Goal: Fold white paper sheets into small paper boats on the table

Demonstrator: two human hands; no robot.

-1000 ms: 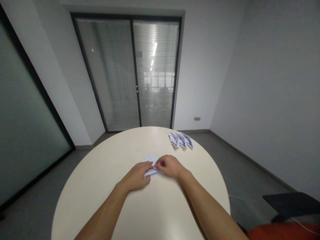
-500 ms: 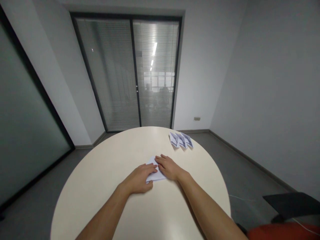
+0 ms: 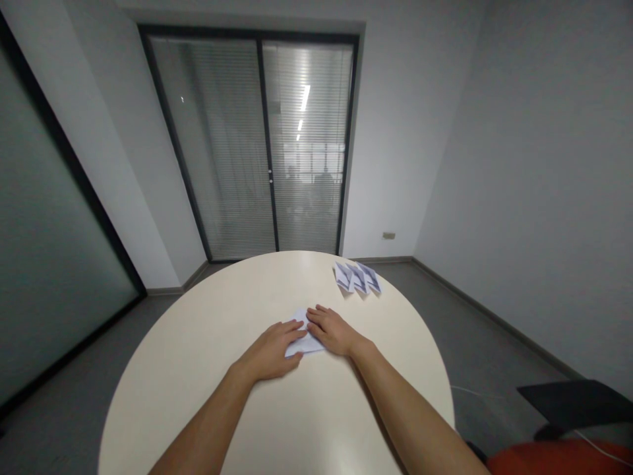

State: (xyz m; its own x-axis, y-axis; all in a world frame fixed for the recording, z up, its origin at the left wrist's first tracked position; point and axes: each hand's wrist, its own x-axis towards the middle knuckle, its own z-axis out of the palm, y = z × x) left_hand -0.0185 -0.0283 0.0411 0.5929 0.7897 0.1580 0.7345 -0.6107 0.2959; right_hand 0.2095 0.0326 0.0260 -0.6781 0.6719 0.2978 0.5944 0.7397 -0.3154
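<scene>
A folded sheet of white paper (image 3: 307, 344) lies on the round table in front of me, partly hidden under both hands. My left hand (image 3: 275, 347) rests on its left side, fingers stretched over the top and thumb at the near edge. Flat on the right part of the paper is my right hand (image 3: 332, 330), its fingers pointing away to the left. The fingertips of the two hands are close together near the paper's middle. Neither hand is closed round anything.
Three folded paper pieces (image 3: 358, 278) overlap in a row near the far right edge of the pale round table (image 3: 198, 343). A chair with a red seat (image 3: 558, 458) and black armrest stands at the lower right. Glass doors with blinds (image 3: 306, 218) are beyond the table.
My left hand has shifted slightly up and left on the paper. The paper's near edge sits a little farther away and left. My right hand has barely moved.
</scene>
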